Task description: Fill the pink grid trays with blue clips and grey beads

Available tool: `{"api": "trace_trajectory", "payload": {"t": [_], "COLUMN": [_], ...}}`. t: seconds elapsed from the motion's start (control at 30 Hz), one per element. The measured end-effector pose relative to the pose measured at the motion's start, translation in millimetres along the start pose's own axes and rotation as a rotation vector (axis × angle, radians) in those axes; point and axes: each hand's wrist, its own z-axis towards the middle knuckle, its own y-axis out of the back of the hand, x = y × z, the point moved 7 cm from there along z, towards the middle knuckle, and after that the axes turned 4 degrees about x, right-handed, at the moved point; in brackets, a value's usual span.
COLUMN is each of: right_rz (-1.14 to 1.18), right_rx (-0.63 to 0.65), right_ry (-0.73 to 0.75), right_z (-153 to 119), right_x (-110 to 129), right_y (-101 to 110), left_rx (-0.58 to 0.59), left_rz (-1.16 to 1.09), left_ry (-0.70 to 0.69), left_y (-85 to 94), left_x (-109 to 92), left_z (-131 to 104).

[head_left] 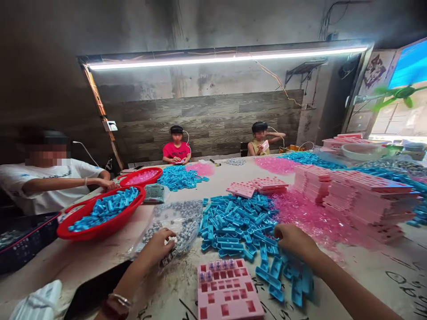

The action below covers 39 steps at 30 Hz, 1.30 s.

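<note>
A pink board with square holes lies flat at the front middle, and several small clear-and-purple pieces sit in its upper left holes. My left hand is over the near edge of a clear plastic bag of small grey pieces, its fingers curled; what they hold is too small to name. At the right edge of a heap of blue plastic pieces, my right hand has its fingers bent down, with the fingertips hidden. More blue pieces are scattered below it.
Stacks of pink boards stand at the right behind clear pink pieces. A red basket of blue pieces is at the left, near a dark phone-like slab. Three people sit around the table's far and left sides.
</note>
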Motion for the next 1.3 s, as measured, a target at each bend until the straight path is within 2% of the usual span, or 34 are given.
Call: {"api": "trace_trajectory", "payload": {"t": [0.17,0.23,0.4,0.5,0.57,0.67,0.77,0.9,1.0,1.13,1.3], "right_rz": [0.060,0.055,0.083,0.075,0.082,0.151,0.138,-0.016,-0.072,-0.034,-0.007], "right_rx": [-0.019,0.004,0.053,0.063,0.070,-0.002,-0.069,-0.133,-0.177,-0.213,-0.234], "right_ry": [0.007,-0.023,-0.034,-0.054,-0.041,0.033,-0.014,-0.225,-0.295,-0.277,-0.216], "right_z": [-4.6,-5.5,-2.9,-1.9,-2.7,-6.1,-10.8,-17.7,-19.9,-16.9,-13.7], "right_x": [-6.8,-10.0,-13.7,-19.8,-19.6,-7.3,7.0,19.3,23.4,20.3,19.3], "right_y": [4.6,4.0,1.7,2.1,1.7,3.9,2.3,-2.0,-5.5,-12.5,-16.5], "left_rx": [0.140,0.148,0.094,0.028,-0.011,-0.064,-0.065,0.016,-0.004,-0.038,-0.031], "left_rz": [-0.092,-0.117,-0.083,-0.190,-0.283,-0.398,-0.522,-0.701,-0.634,-0.529,-0.519], "left_ry": [-0.065,-0.063,-0.107,-0.107,-0.120,-0.132,-0.178,-0.347,-0.480,-0.582,-0.574], "left_y": [-0.7,-0.5,-7.3,-8.9,-4.7,7.6,12.2,-6.2,-22.0,-32.0,-34.4], "left_x": [-5.9,-3.8,10.3,19.8,18.8,4.1,-28.4,-84.8,-112.7,-122.5,-123.8], "left_z": [-10.1,-11.2,-1.8,4.2,3.2,-5.5,-16.7,-25.2,-27.3,-31.9,-37.0]}}
